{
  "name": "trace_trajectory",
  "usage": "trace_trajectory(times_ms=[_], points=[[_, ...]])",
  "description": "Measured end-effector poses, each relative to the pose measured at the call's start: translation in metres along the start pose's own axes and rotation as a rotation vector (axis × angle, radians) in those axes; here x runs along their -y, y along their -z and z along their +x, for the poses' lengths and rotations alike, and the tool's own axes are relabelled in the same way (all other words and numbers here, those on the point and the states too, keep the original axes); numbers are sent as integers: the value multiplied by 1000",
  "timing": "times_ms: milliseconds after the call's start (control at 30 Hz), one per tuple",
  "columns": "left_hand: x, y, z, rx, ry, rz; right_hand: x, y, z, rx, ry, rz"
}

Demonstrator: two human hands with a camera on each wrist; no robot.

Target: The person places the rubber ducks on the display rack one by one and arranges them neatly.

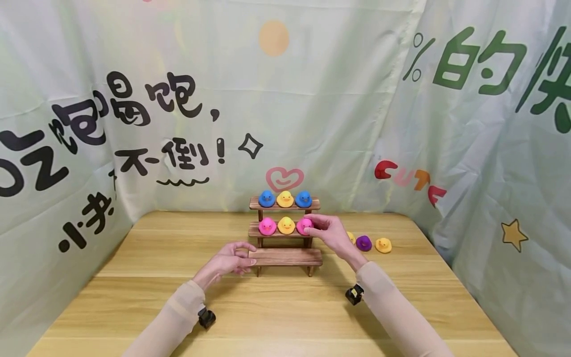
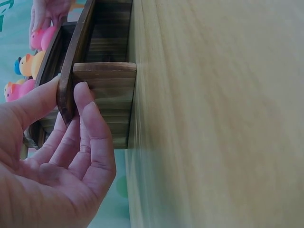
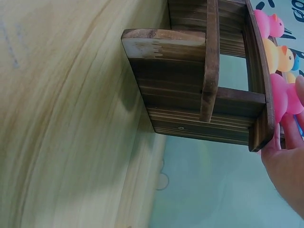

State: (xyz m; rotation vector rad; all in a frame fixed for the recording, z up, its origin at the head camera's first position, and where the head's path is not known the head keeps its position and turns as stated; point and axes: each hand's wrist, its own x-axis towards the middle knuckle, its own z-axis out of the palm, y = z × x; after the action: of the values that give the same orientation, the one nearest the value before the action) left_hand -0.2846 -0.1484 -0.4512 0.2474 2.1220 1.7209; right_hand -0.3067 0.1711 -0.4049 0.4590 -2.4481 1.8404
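A three-tier wooden shelf point(image 1: 285, 256) stands on the table. Its top tier holds a yellow duck point(image 1: 285, 199) between two blue ducks point(image 1: 266, 199). On the middle tier a yellow duck point(image 1: 286, 225) sits between a left pink duck point(image 1: 267, 226) and a right pink duck point(image 1: 305, 226). My right hand point(image 1: 332, 235) pinches the right pink duck, which rests on the tier's right end; the right wrist view shows this pink duck point(image 3: 283, 97) against the fingers. My left hand point(image 1: 228, 260) grips the left end of the bottom tier between thumb and fingers, as the left wrist view shows point(image 2: 66, 137).
Right of the shelf, on the table point(image 1: 276, 307), lie a purple duck point(image 1: 364, 243), a yellow duck point(image 1: 383, 245) and another yellow duck point(image 1: 351, 237) partly hidden by my right hand. A printed cloth point(image 1: 312, 124) hangs behind and at both sides.
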Motion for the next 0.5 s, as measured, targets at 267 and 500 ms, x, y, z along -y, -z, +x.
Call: trace_trajectory(times_ms=[267,500], points=[[0,0,0,2,1,-1,-1,1,0,0,1,29],[0,0,0,5,0,-4,-5,8,-3,-22,19,133]])
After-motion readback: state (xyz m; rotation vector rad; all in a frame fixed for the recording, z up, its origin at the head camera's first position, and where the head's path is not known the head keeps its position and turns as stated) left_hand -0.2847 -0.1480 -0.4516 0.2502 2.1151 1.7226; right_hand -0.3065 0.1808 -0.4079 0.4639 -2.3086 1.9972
